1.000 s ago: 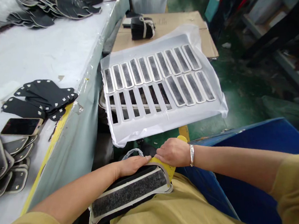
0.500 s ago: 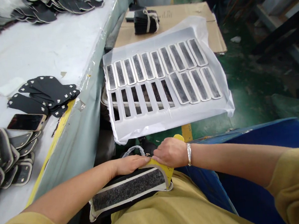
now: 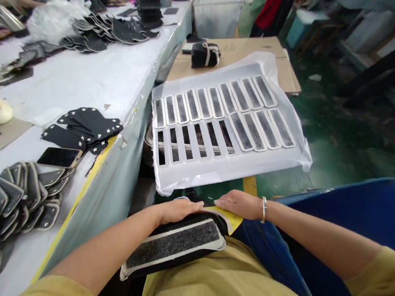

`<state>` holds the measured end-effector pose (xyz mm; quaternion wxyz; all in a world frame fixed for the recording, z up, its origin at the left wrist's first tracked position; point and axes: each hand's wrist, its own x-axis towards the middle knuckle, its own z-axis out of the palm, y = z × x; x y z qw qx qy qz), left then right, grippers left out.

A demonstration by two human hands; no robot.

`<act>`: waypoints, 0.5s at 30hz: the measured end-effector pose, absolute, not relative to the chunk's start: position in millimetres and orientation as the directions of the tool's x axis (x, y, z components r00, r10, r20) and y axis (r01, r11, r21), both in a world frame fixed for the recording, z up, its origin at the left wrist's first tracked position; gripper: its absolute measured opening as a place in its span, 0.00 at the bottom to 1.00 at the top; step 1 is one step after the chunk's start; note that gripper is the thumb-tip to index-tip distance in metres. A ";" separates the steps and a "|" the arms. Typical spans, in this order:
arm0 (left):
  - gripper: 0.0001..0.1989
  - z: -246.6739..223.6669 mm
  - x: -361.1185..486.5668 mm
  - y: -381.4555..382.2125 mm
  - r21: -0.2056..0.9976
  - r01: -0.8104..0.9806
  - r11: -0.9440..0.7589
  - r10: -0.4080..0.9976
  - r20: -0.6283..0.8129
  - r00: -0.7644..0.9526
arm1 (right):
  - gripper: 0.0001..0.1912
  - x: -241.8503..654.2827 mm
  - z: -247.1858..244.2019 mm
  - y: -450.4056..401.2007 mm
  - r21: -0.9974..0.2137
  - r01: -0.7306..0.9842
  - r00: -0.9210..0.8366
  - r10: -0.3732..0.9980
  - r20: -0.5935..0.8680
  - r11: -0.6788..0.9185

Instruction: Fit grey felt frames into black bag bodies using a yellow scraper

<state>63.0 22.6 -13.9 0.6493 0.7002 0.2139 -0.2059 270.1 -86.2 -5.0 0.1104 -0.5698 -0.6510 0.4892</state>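
Note:
At my lap is a black bundle (image 3: 150, 267) whose near face carries a dark speckled strip with white borders (image 3: 174, 243). My left hand (image 3: 177, 210) grips its top edge, fingers pointing right. With thumb and fingers closed, my right hand (image 3: 238, 204) holds a yellow sheet (image 3: 232, 220) with a pale underside. The sheet curves off the bundle's upper right side, and its left part runs toward my left fingertips. The fingers' undersides are hidden.
Beyond my hands, a white-covered board (image 3: 199, 169) bears rows of white-edged dark strips and several open slots. A cardboard sheet (image 3: 261, 47) lies behind it. On the left table (image 3: 105, 73) are black pieces (image 3: 85, 127) and a phone (image 3: 60, 157). A blue bin (image 3: 360, 215) stands right.
My right hand has moved right, drawing the yellow sheet away from the bundle's right end. My left hand stays on the top edge. The view has tilted up.

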 end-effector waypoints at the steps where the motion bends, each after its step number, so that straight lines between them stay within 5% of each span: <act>1: 0.32 -12.7 61.4 21.1 0.831 0.554 0.042 0.002 -0.555 0.832 | 0.25 270.4 -6.4 -89.1 -0.791 0.588 -0.285 0.873 -0.396 -0.166; 4: 0.35 -12.6 55.6 14.9 0.796 0.461 0.393 -0.049 -0.482 0.875 | 0.26 267.7 -5.1 -94.0 -0.861 0.464 -0.209 0.918 -0.336 -0.209; 6: 0.38 -13.9 53.3 11.5 0.769 0.436 0.467 -0.011 -0.488 0.873 | 0.27 264.0 0.7 -91.7 -0.934 0.272 -0.166 0.945 -0.283 -0.231; 10: 0.30 -14.1 55.4 7.4 0.833 0.520 0.190 0.135 -0.547 0.826 | 0.21 246.8 11.5 -78.9 -0.909 -0.395 -0.069 0.992 -0.110 -0.128; 15: 0.22 -14.3 61.3 1.8 0.851 0.515 -0.098 0.152 -0.499 0.853 | 0.22 216.2 5.1 -71.1 -0.788 -0.604 -0.116 0.992 -0.058 -0.116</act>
